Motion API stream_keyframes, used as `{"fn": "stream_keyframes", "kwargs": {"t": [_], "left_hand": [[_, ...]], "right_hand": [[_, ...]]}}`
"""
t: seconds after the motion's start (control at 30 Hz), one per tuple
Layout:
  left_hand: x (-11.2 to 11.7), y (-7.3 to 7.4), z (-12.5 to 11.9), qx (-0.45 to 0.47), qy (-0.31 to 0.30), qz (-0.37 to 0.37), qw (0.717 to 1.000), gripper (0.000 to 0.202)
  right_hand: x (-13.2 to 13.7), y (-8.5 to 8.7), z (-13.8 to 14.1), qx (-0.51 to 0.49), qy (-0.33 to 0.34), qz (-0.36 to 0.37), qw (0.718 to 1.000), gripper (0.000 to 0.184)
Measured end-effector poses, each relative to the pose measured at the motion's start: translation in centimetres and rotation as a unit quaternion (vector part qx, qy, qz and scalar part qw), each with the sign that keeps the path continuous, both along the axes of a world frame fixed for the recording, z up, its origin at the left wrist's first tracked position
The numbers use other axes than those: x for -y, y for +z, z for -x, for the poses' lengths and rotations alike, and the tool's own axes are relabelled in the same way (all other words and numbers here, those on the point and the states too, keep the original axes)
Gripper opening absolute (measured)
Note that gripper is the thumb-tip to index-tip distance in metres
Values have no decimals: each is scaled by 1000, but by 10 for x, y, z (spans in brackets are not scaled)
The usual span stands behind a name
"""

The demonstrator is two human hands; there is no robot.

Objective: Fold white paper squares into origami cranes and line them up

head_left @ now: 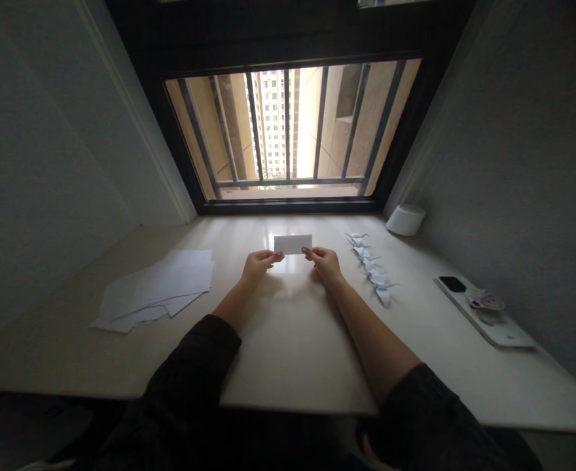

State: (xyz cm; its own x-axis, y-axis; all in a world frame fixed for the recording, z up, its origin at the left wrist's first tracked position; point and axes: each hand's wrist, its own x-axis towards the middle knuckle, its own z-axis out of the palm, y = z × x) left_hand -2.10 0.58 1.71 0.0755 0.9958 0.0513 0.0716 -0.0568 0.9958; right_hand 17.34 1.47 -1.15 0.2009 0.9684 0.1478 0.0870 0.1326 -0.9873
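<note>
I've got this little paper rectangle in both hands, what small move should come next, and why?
Probably lower the paper rectangle flat onto the white surface: the left hand and right hand pinch it near its lower corners, it appears raised, and the surface beneath would give firm backing for pressing a fold.

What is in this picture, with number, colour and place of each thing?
Flat paper rectangle: one, white, centre
Thin overlapping paper sheets: several, white, left
Small folded paper figures: several, white, right of centre
Flat rectangular phone: one, white, far right
Round attachment: one, pale, on the phone
Short rounded object: one, white, back right
Glossy smooth ledge: one, whitish, below window
Rectangular barred window: one, dark-framed, back
Plain walls: two, grey, both sides
Tall windowed building: one, whitish, outside
Fabric sleeves: two, black, foreground
Left hand: one, bare, at rectangle's left
Right hand: one, bare, at rectangle's right
</note>
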Motion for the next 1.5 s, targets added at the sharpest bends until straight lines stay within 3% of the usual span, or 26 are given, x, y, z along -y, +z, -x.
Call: {"fn": "stream_keyframes", "kwargs": {"t": [0.4,0.47,0.53,0.63,0.8,1.0,1.13,1.3,1.4,1.5], "left_hand": [[2,1,1,31,-25,27,999,43],[-3,-3,6,37,3,22,999,44],[-11,-8,12,49,76,9,996,47],[-19,-11,22,23,172,-42,984,47],[-13,-5,15,-58,130,-176,974,36],[1,2,4,-175,119,-289,933,37],[2,1,5,-258,152,-351,887,35],[3,1,6,-342,144,-409,834,39],[7,4,4,-348,148,-420,825,39],[10,8,3,-328,145,-420,834,31]], "right_hand": [[1,2,1,-8,-5,2,1000,45],[1,0,2,-1,-9,-6,1000,45],[-1,-2,1,1,-32,-8,999,46],[-3,-3,-1,6,-74,-10,997,48],[-2,-3,1,58,-43,-40,997,47],[1,-1,4,86,-25,-48,995,46],[1,-1,4,78,-21,-41,996,47],[-1,-5,4,63,-22,-29,997,46],[-2,-6,4,58,-22,-27,998,46],[-2,-5,5,57,-16,-26,998,46]]}}
